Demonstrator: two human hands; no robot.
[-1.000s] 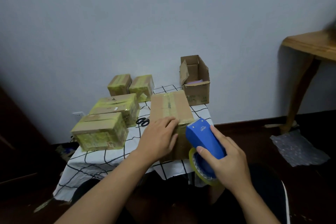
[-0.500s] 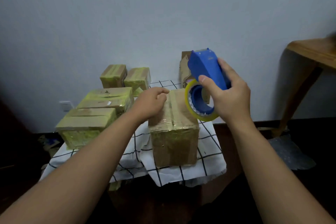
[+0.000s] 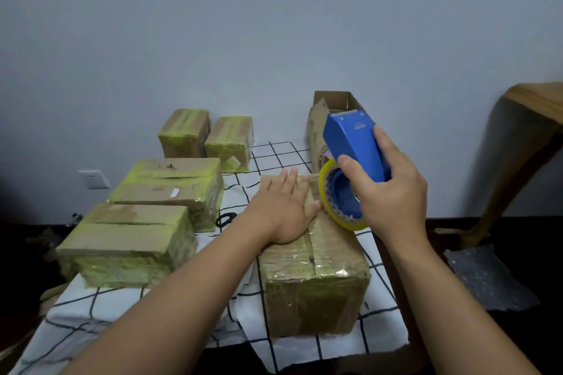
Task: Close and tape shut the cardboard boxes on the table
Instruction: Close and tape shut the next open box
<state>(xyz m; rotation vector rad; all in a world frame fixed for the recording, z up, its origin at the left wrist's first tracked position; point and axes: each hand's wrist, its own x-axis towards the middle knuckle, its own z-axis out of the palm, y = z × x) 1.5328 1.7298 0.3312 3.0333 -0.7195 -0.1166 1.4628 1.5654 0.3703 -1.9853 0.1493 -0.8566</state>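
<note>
1. A brown cardboard box (image 3: pixel 313 268) wrapped in glossy clear tape sits closed at the near right of the table (image 3: pixel 274 158), which is covered by a white cloth with a black grid pattern.
2. The left hand (image 3: pixel 283 207) lies flat on the top of this box with its fingers straight and spread, pressing on the left side of the centre seam.
3. The right hand (image 3: pixel 390 192) grips a blue plastic tape dispenser (image 3: pixel 355 146), fingers and thumb curled round its body, and holds it just above the far right part of the box top.
4. A roll of yellowish clear tape (image 3: pixel 332 204) sits on the dispenser's wheel, its lower edge close to the box top; whether it touches cannot be told.
5. An open brown cardboard box (image 3: pixel 332 103) with raised flaps stands at the far right of the table, partly hidden behind the dispenser.
6. Two large taped cardboard boxes (image 3: pixel 131 237) with yellow-green edges sit on the left side of the table, one behind the other.
7. Two small taped cardboard boxes (image 3: pixel 207 137) stand side by side at the far edge, against the grey wall.
8. A pair of black-handled scissors (image 3: pixel 225 219) lies on the cloth between the large boxes and the left arm.
9. A wooden side table (image 3: pixel 536 100) stands well apart at the right, with a sheet of bubble wrap (image 3: pixel 487 277) on the dark floor near its leg.
</note>
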